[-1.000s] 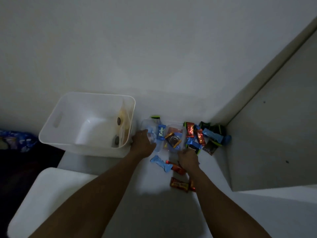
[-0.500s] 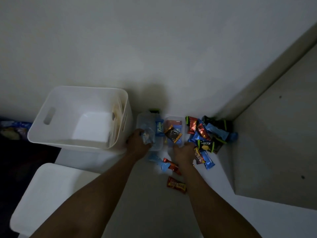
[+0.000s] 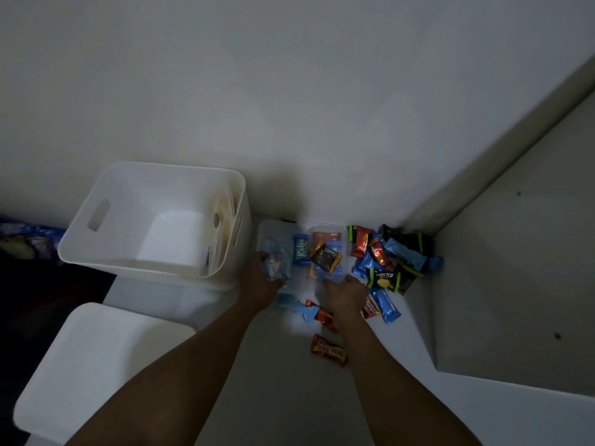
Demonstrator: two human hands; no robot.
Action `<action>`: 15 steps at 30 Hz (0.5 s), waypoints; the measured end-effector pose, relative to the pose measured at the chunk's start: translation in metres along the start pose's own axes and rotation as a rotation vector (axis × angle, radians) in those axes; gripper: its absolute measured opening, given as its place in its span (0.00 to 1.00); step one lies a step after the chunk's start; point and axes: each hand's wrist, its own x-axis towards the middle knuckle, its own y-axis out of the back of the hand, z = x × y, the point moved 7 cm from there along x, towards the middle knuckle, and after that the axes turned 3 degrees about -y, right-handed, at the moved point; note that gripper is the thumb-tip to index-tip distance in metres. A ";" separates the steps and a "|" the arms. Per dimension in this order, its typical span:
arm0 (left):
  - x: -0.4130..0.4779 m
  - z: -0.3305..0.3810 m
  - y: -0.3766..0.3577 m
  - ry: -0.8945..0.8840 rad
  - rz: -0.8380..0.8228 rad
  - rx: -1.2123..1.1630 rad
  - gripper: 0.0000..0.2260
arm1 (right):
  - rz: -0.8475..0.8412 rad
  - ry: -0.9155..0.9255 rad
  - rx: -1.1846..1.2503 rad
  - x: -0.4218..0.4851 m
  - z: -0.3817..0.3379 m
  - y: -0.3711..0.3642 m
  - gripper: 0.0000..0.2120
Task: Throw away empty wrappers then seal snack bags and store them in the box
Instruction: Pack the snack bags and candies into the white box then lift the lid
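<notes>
A clear bag (image 3: 273,263) of blue sweets was clamped in the curled left hand (image 3: 259,280). The right hand (image 3: 346,294), brought up from the loose wrappers (image 3: 299,307) at six o'clock, was laid on the near edge of a second bag (image 3: 325,257); whether it was pinched could not be told. Sealing was judged begun, with neither bag yet stored: the box (image 3: 145,268) was seen at nine o'clock, the snack pile (image 3: 389,255) at three.
</notes>
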 end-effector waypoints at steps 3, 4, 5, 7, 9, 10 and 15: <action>-0.001 -0.004 0.005 -0.003 0.014 0.006 0.32 | 0.041 0.052 0.027 -0.005 -0.004 0.004 0.30; -0.002 -0.004 0.007 -0.004 0.014 0.013 0.32 | 0.027 0.060 0.064 -0.007 -0.006 0.005 0.27; -0.003 -0.004 0.008 -0.005 0.014 0.014 0.32 | 0.020 0.084 0.076 -0.008 -0.008 0.006 0.25; -0.005 -0.002 0.009 -0.012 0.017 0.015 0.32 | 0.057 0.207 0.073 -0.015 -0.021 0.010 0.22; -0.007 0.000 0.009 -0.010 0.024 0.013 0.33 | 0.120 0.357 0.054 -0.023 -0.035 0.016 0.28; -0.008 0.001 0.010 -0.008 0.028 0.016 0.33 | 0.147 0.415 -0.002 -0.027 -0.040 0.018 0.32; -0.014 0.005 0.014 -0.031 0.064 0.069 0.33 | 0.216 0.709 -0.588 -0.049 -0.045 0.021 0.38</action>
